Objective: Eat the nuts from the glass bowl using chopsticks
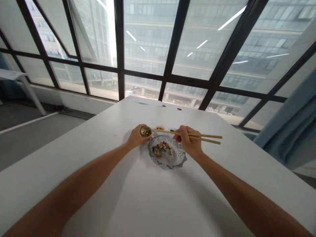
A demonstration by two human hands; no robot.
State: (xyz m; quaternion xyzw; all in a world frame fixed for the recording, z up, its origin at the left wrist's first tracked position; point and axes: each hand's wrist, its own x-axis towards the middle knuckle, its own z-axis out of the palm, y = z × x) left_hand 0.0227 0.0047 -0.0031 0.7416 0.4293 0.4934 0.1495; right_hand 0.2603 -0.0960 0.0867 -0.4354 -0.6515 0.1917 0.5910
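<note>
My left hand (136, 136) is closed around a small metal cup (146, 128), tilted so its mouth faces me, with several brown pieces inside. A pair of wooden chopsticks (206, 136) is gripped in my right hand (189, 140); their tips point left, close to the cup's rim. Below and between the hands stands a clear, scalloped glass bowl (176, 159). Nut-like tan and dark pieces (162, 148) lie in it, mostly toward its left and back. Whether the tips pinch anything is too small to make out.
Behind the glass bowl, a small dish (159, 128) of yellowish pieces sits on the white table (118, 197). Papers (145, 100) lie at the table's far edge, before large windows. A blue curtain (283, 125) hangs at right, and another table (12, 75) stands at far left.
</note>
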